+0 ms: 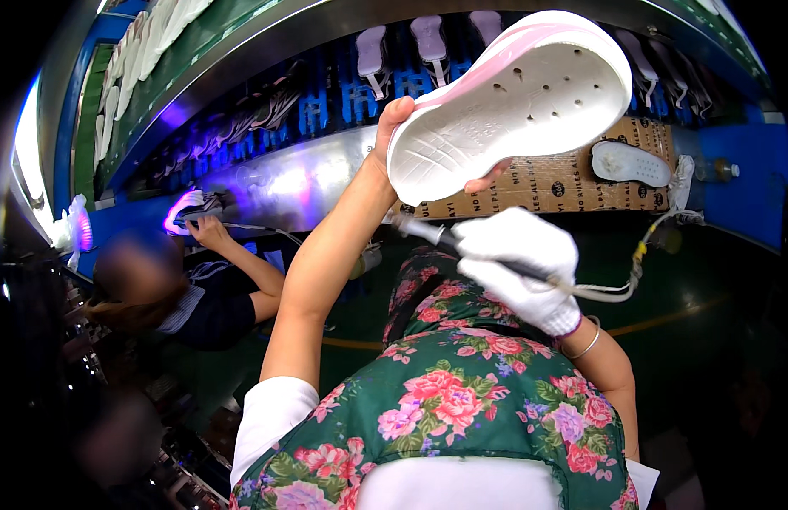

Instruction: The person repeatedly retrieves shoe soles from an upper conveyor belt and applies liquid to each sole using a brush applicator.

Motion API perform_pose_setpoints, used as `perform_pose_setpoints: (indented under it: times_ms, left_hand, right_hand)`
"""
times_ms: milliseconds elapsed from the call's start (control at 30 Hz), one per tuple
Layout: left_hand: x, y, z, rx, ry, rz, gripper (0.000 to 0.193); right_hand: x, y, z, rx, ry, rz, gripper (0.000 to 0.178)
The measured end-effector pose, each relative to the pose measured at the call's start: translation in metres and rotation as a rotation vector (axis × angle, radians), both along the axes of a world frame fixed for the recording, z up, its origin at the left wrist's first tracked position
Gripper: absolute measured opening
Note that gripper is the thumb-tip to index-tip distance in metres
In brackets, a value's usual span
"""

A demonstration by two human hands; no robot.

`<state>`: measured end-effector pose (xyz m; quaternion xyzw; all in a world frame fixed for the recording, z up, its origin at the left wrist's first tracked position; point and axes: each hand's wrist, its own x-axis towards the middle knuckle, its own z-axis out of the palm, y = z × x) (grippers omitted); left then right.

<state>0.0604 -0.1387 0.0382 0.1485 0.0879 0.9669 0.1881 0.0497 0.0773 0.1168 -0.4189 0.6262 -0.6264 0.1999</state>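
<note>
A large white shoe sole [504, 115] with a pink outer side and several small holes is held up in front of me. My left hand [391, 127] is bare and closed around its left edge, with fingertips also showing below the sole. In a white glove, my right hand [526, 263] grips a dark pen-shaped tool [436, 235] with a pale front end. The tool's tip is blurred and points left, below the sole's heel end and apart from it. A pale hose [615, 291] runs from the tool's rear off to the right.
Printed brown cardboard [538, 187] covers part of the metal bench [326, 174]; another white sole [632, 163] lies on it. Behind, shoe parts [372, 51] stand on a blue rack [317, 115]. At the left, another person's hand [208, 231] holds a tool beside a lit shoe part.
</note>
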Motion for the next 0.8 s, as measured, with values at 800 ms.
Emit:
perform_pose_setpoints:
  times_ms: [800]
  left_hand:
    - [0.059,0.005,0.037,-0.338,-0.219,0.341,0.118]
  right_hand:
    - [-0.05,0.024,0.003,-0.202,-0.229,-0.187,0.021]
